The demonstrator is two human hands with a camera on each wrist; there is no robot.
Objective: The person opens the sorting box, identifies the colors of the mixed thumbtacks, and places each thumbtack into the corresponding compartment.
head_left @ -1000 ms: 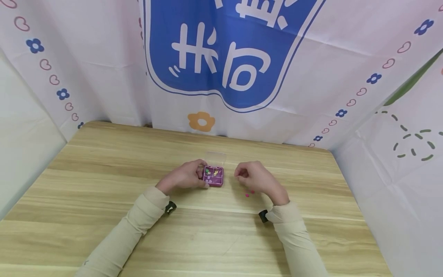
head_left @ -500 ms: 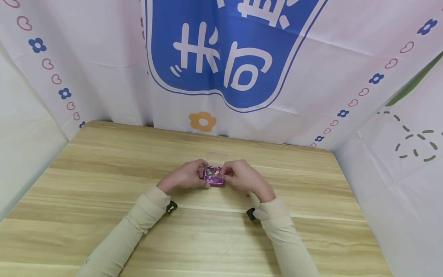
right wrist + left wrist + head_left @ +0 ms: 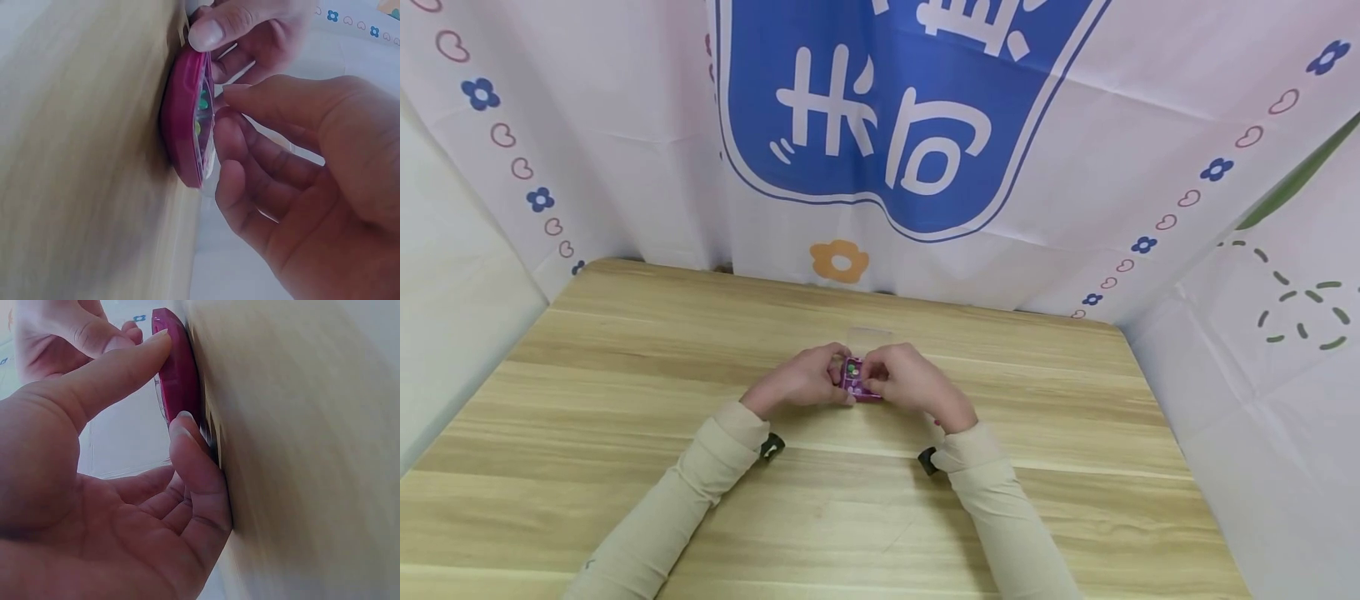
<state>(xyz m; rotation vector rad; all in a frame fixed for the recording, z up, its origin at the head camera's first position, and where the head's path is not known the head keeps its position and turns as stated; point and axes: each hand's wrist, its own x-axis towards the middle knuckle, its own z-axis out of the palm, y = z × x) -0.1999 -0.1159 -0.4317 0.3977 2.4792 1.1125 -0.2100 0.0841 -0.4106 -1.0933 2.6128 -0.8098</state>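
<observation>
A small purple compartment box point(image 3: 868, 398) lies on the table with its clear lid point(image 3: 871, 337) raised at the back. Inside are small green pieces point(image 3: 852, 368) and pale purple pieces point(image 3: 855, 385). My left hand point(image 3: 805, 379) grips the box's left side, the thumb point(image 3: 156, 344) along its near edge and fingers at the far side. Over the box's right half hovers my right hand point(image 3: 910, 379), thumb and index fingertips point(image 3: 234, 94) close together above the compartments. Whether a piece sits between them I cannot tell. The right compartments are partly hidden by this hand.
A tiny pink piece point(image 3: 937, 422) lies on the wooden table point(image 3: 820, 517) beside the right wrist. Black wrist straps point(image 3: 771, 447) show at both cuffs. A printed cloth point(image 3: 1000, 267) hangs behind the table's back edge.
My right hand has moved left from beside the box to over its compartments. Two pink pieces showed on the table earlier; one shows now. The left hand has stayed at the box.
</observation>
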